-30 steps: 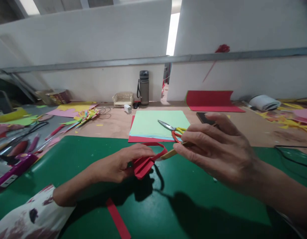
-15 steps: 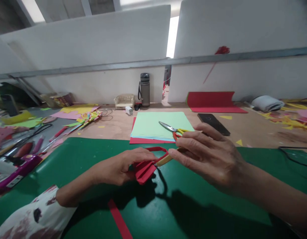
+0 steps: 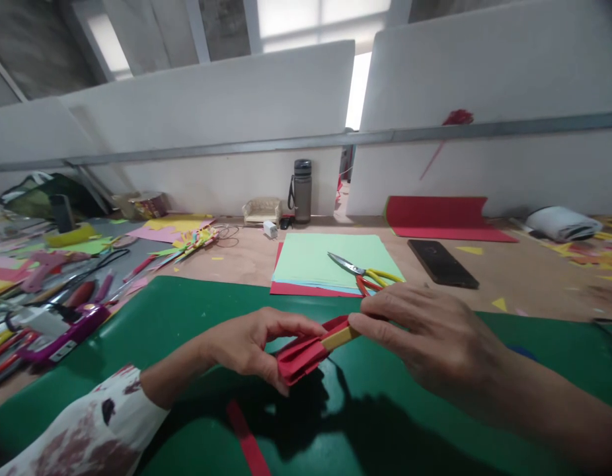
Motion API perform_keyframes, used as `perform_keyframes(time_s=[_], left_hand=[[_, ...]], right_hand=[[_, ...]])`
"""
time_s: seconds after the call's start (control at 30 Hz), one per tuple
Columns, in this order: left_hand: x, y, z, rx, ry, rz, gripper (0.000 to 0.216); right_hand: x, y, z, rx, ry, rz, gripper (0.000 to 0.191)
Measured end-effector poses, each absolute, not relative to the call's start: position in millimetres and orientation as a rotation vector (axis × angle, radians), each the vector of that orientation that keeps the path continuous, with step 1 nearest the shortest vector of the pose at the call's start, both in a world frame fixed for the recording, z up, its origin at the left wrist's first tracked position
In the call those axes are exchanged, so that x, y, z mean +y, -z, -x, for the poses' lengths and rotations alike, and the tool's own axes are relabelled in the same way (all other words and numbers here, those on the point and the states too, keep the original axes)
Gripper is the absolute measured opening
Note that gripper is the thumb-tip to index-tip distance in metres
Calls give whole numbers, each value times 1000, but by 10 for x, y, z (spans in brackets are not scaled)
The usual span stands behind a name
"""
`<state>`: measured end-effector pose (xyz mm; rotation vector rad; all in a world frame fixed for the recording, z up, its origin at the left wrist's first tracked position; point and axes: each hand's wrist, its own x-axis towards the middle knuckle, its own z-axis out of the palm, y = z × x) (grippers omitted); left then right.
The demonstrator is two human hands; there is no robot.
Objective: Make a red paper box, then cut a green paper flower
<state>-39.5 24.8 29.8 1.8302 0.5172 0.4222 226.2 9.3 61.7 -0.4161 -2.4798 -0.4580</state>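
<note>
Above the green mat [image 3: 187, 307], the fingers of my left hand [image 3: 249, 342] grip the folded red paper [image 3: 302, 359] while my right hand [image 3: 435, 334] pinches a tan tool [image 3: 340, 338] against it, apparently working the folds, next calling for steady, light pressure.

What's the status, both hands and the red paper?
Left hand gripping folded red paper. Right hand holding tan-handled tool at it, tip hidden. Red strip on green mat, scissors beyond; neither in the way.
</note>
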Motion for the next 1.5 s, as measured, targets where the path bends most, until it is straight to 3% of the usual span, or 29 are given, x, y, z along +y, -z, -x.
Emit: perform_keyframes(time_s=[0.13,0.6,1.2,1.5], left_hand=[[241,-221,366,453,-451,-1561,79],[170,-172,317,386,-501,-1431,77],[132,-87,238,340,-607,-1195,75],[124,-77,243,376,-582,-1154,63]], right_hand=[[119,-556,-2251,-2456,358,424,25],[77,-473,-2157,-2438,-117,537,18],[106,-361,-2121,-2317,-207,610,15],[159,-330,-2150,-2336,-165,569,15]])
